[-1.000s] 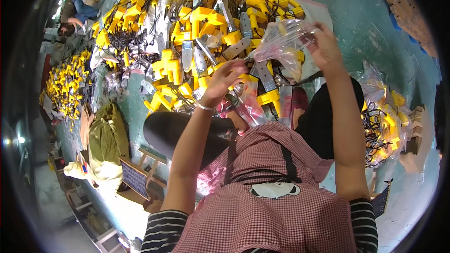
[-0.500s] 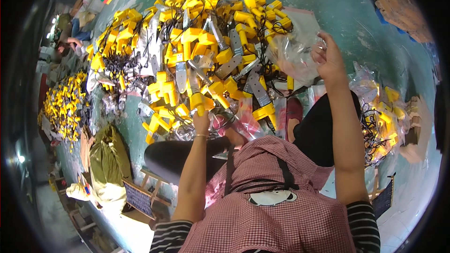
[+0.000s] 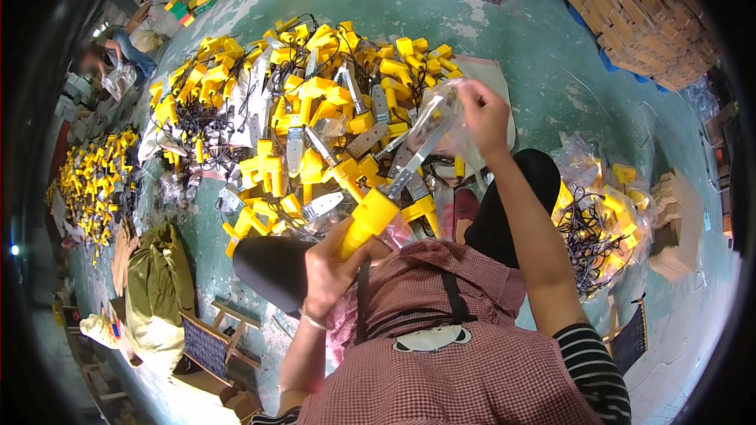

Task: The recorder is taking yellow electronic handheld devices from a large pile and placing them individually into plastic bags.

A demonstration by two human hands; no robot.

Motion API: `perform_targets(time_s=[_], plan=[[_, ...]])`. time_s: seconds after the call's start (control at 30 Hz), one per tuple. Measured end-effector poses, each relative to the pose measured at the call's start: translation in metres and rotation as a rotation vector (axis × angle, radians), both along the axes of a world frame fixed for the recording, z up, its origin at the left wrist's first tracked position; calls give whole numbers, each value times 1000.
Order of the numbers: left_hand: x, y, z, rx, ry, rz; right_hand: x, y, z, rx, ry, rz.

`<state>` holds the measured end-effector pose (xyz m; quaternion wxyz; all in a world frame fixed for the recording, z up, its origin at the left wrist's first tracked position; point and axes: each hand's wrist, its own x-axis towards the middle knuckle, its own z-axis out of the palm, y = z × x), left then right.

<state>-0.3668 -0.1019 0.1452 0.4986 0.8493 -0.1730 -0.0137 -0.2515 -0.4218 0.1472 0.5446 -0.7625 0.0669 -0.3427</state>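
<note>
Left hand (image 3: 335, 267) gripping yellow-handled tool (image 3: 386, 197); right hand (image 3: 482, 114) on clear bag (image 3: 441, 122)

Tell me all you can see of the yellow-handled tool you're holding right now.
The tool has a thick yellow handle, plastic by the look of it, and a flat grey metal blade. It lies tilted, handle low toward the body, blade pointing up and to the right. The left hand grips the handle from below. The blade's far end goes into a clear plastic bag that the right hand holds. It is lifted above the pile of similar tools on the green floor.
</note>
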Motion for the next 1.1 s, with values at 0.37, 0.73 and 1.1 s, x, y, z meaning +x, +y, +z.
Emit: perform_targets(time_s=[0.37,0.73,1.1], plan=[[-11,-42,-2,-479,353,-11,-120,69,-8,-561,-10,24],[-5,-42,1,-809,520,149,-111,74,-36,-806,-169,85],[11,-10,-14,-653,207,351,-160,122,-22,-579,118,880]])
